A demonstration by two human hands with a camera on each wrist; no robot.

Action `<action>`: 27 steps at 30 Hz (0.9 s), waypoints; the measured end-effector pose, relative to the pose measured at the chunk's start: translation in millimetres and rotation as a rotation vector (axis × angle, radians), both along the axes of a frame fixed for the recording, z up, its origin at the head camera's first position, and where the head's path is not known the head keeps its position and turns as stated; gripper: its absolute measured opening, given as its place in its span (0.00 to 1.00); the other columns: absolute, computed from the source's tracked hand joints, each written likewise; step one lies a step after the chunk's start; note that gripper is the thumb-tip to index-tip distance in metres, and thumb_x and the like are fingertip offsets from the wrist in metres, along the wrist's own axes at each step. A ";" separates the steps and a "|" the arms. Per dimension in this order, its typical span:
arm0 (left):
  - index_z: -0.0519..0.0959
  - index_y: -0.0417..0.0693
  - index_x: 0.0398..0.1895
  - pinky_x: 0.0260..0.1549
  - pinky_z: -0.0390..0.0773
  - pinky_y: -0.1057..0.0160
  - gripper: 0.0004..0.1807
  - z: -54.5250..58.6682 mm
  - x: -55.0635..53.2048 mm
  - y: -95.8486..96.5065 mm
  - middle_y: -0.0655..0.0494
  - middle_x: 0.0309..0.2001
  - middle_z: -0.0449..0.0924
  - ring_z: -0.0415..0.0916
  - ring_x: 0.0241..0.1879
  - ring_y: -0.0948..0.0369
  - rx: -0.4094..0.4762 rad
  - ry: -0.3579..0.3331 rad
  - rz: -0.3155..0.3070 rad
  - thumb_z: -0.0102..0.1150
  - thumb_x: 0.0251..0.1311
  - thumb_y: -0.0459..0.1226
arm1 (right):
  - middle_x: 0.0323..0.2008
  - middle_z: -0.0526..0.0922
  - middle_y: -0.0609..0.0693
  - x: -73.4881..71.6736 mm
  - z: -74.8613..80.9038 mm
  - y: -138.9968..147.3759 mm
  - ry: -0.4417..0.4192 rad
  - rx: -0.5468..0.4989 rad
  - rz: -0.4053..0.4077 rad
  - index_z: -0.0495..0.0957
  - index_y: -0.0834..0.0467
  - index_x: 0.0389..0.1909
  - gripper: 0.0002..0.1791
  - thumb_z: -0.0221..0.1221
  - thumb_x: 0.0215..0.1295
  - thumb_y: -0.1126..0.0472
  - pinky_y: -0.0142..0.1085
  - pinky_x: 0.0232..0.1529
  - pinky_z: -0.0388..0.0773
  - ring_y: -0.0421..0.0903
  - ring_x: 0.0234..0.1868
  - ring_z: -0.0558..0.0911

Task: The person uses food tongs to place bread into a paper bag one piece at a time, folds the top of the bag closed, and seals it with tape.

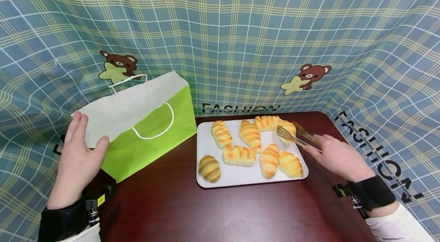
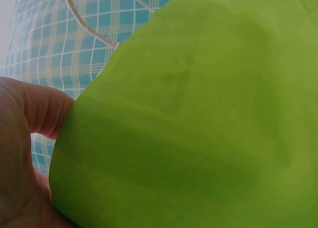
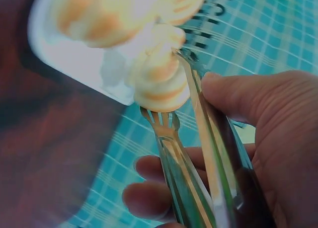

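My right hand (image 1: 340, 156) grips metal tongs (image 3: 174, 163), one end shaped like a fork. Between the tong ends sits a striped bread roll (image 3: 161, 86) at the far right corner of the white tray (image 1: 254, 179). My left hand (image 1: 77, 158) rests at the near left side of a green and white paper bag (image 1: 165, 131), fingers extended and thumb spread toward the front corner. In the left wrist view, the bag's green face (image 2: 189, 118) fills most of the picture and hides part of that hand.
Several other bread pieces lie on the tray, among them a croissant-like roll (image 1: 250, 135) and a darker round one (image 1: 209, 168). White cord handles (image 1: 154, 135) hang from the bag. A checked cloth (image 1: 227, 43) stands behind the dark red table (image 1: 192, 215).
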State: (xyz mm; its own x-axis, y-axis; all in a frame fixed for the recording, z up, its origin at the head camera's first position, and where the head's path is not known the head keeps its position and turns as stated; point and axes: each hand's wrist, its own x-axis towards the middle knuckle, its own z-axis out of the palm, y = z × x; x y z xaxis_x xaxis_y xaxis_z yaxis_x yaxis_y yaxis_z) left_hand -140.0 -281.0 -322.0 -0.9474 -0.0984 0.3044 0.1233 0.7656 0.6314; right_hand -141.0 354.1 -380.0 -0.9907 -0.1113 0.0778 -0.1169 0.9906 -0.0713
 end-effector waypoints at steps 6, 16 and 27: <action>0.37 0.49 0.75 0.61 0.47 0.34 0.40 -0.8 -1.0 -0.1 0.59 0.76 0.27 0.28 0.74 0.50 0.001 0.003 -0.001 0.45 0.67 0.44 | 0.40 0.79 0.49 -12.2 40.4 -17.4 0.059 -0.018 0.055 0.76 0.48 0.52 0.28 0.45 0.64 0.33 0.49 0.33 0.75 0.47 0.37 0.79; 0.36 0.50 0.75 0.63 0.45 0.34 0.40 -1.7 -0.7 0.9 0.59 0.76 0.27 0.27 0.74 0.52 0.006 0.000 -0.004 0.45 0.67 0.44 | 0.51 0.78 0.53 -42.3 129.5 -76.8 0.107 0.044 0.222 0.72 0.52 0.60 0.34 0.43 0.66 0.33 0.53 0.47 0.73 0.52 0.51 0.78; 0.36 0.49 0.75 0.63 0.45 0.35 0.40 -1.6 -1.2 -0.3 0.59 0.76 0.26 0.27 0.74 0.52 0.009 0.008 -0.016 0.45 0.67 0.43 | 0.40 0.77 0.46 -78.2 199.7 -170.8 0.079 0.086 0.390 0.74 0.48 0.53 0.31 0.40 0.65 0.31 0.43 0.40 0.72 0.45 0.38 0.75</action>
